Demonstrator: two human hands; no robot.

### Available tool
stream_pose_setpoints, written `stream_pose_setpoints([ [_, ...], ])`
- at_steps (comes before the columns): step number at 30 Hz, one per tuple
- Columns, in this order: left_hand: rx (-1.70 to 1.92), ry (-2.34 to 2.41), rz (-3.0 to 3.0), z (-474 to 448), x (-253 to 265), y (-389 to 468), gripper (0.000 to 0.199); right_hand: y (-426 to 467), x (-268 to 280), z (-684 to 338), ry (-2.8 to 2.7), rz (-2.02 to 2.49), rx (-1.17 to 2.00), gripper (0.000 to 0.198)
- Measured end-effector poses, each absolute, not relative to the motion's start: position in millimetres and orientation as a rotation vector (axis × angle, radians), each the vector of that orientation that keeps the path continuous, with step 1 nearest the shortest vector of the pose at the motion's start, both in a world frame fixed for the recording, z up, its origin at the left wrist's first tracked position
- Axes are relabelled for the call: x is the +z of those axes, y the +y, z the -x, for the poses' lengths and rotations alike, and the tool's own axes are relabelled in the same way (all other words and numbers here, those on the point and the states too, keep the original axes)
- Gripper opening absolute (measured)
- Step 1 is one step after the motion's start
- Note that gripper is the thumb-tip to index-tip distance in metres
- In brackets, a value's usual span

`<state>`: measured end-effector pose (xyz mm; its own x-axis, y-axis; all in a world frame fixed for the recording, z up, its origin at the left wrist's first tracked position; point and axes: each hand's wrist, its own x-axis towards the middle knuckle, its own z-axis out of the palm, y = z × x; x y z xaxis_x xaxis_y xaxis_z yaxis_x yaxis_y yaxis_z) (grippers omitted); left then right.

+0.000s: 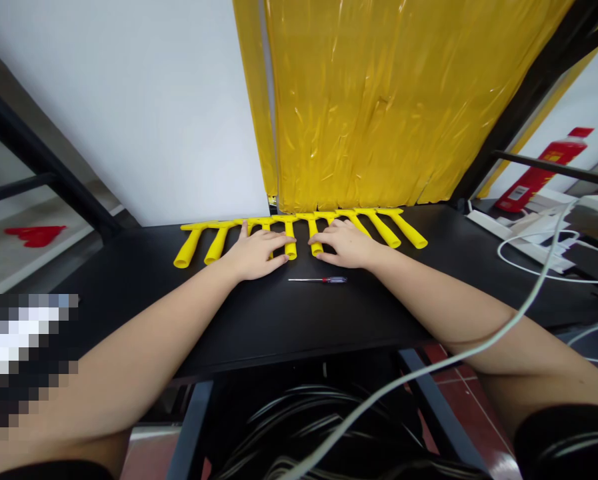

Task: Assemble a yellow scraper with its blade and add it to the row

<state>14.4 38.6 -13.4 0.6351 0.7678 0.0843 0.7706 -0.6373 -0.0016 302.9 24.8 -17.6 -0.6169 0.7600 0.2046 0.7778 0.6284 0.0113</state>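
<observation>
A row of several yellow T-shaped plastic handles lies along the back of the black table, hollow round ends facing me. My left hand rests over the handles left of the middle, its fingers spread. Its thumb and a fingertip touch a middle handle. With fingers apart, my right hand lies across the handles just right of there, its fingertips at another handle. Both hands partly cover the handles under them. In front of them lies a small screwdriver with a clear bluish grip, its thin shaft pointing left.
Behind the row stand a white panel and a yellow film-covered panel. A pale cable hangs across my right forearm. At right are a red bottle and white cables. Black frame bars flank the table.
</observation>
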Motion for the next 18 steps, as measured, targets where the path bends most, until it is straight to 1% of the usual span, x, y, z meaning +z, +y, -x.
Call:
stream_pose_setpoints([
  [5, -0.110, -1.309, 2.821, -14.6, -14.9, 39.2, 0.053, 24.8, -17.8, -303.5, -2.664, 1.274, -0.125, 0.038],
  [8, -0.107, -1.317, 2.790, -13.4, -11.9, 37.8, 0.057, 24.1, -17.7, -303.8, -2.663, 1.280, -0.103, 0.038],
  [10, -0.117, -1.348, 2.743, -11.2, -7.6, 36.4, 0.063, 23.8, -17.7, -304.0, -2.662, 1.287, -0.094, 0.038],
  [14, -0.113, -1.458, 2.646, -2.5, 1.6, 35.8, 0.082, 25.0, -19.1, -304.6, -2.660, 1.284, -0.096, 0.038],
  [18, -0.069, -1.541, 2.645, 8.6, 3.3, 41.3, 0.093, 27.5, -21.6, -305.8, -2.669, 1.264, -0.091, 0.040],
])
